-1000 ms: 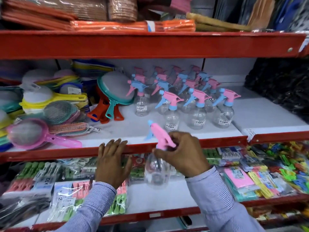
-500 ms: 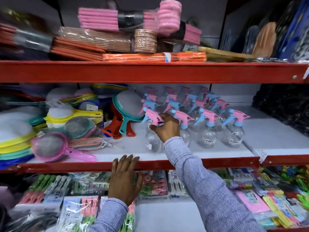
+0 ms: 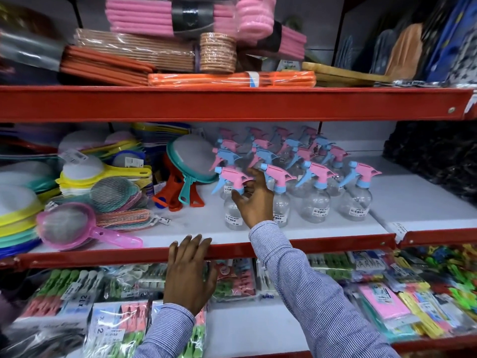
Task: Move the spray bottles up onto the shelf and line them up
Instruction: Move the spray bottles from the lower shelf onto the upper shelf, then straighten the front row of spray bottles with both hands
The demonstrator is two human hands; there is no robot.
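A clear spray bottle [image 3: 232,215] with a pink and blue trigger head stands at the left end of the front row on the white middle shelf [image 3: 196,229]. My right hand [image 3: 254,200] is at its neck, thumb in front and fingers behind the pink head, loosely closed on it. To its right stand three more front-row bottles [image 3: 316,202], with several rows of the same bottles [image 3: 296,148] behind. My left hand [image 3: 189,270] holds nothing and rests with its fingertips on the shelf's red front lip.
Left of the bottles lie a teal sieve [image 3: 193,161], orange-handled tools [image 3: 170,192] and stacked plastic strainers [image 3: 64,226]. The red upper shelf [image 3: 232,103] hangs close above the bottle tops. Packs of clothes pegs [image 3: 116,326] fill the lower shelf. Bare white shelf [image 3: 413,197] lies right of the bottles.
My right hand carried the bottle up from the lower shelf and set it upright at the left end of the front row; its fingers have loosened. My left hand stayed at the shelf lip.
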